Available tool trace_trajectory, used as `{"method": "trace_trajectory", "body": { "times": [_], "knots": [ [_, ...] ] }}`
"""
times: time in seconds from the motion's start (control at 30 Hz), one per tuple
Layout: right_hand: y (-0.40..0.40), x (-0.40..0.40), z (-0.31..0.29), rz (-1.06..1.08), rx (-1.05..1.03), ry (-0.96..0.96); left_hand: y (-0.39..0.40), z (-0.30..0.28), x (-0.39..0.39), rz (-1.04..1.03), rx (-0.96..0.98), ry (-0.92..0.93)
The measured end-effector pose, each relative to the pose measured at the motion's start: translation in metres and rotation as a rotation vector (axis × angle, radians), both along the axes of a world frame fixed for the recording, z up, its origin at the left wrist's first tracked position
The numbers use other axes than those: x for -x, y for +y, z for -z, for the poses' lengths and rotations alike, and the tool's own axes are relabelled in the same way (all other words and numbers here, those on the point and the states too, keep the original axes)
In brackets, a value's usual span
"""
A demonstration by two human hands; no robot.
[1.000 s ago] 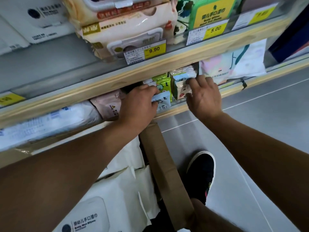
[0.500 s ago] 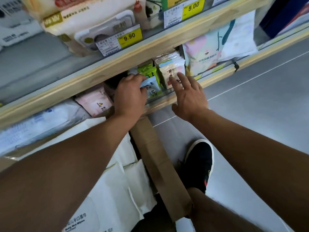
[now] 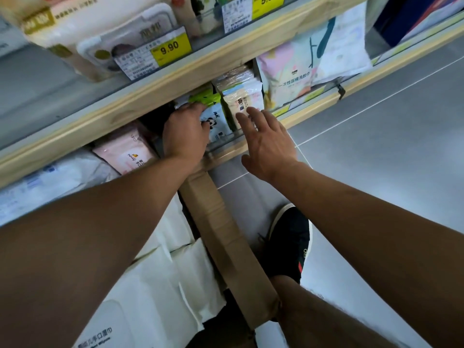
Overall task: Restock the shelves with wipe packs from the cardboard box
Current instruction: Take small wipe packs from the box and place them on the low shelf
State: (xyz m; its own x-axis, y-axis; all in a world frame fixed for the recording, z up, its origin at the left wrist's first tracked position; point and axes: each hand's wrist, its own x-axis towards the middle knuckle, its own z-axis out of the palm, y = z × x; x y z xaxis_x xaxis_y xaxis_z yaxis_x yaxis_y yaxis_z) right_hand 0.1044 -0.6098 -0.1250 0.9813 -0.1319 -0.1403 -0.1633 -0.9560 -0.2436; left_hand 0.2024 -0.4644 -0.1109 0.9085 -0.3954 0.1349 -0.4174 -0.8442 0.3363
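My left hand (image 3: 187,131) reaches into the lower shelf and grips the row of small wipe packs with a panda print (image 3: 217,119), fingers curled over their green tops. My right hand (image 3: 267,141) hovers open, fingers spread, just in front of the cream-coloured packs (image 3: 241,101) beside them, holding nothing. Below my arms stands the cardboard box (image 3: 221,232), its flap up, with large white wipe packs (image 3: 155,277) inside.
A wooden shelf edge (image 3: 175,79) with yellow price tags (image 3: 170,49) runs above my hands. Pink packs (image 3: 125,149) lie left, pastel packs (image 3: 301,69) right. My black shoe (image 3: 288,242) stands on the grey floor beside the box.
My right hand has let go of the cream packs and pulled back, fingers spread. My left hand stays on the panda packs. The view has tilted downwards.
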Motion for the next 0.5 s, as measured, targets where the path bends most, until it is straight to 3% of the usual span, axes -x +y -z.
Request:
{"method": "trace_trajectory", "body": {
  "times": [0.23,0.5],
  "knots": [
    [-0.002,0.013,-0.044,-0.11,0.098,0.027,0.017,-0.037,0.031,0.045,-0.012,0.016],
    [0.047,0.052,-0.137,-0.214,0.147,0.031,0.076,-0.13,0.094,0.101,-0.009,0.025]
  ]
}}
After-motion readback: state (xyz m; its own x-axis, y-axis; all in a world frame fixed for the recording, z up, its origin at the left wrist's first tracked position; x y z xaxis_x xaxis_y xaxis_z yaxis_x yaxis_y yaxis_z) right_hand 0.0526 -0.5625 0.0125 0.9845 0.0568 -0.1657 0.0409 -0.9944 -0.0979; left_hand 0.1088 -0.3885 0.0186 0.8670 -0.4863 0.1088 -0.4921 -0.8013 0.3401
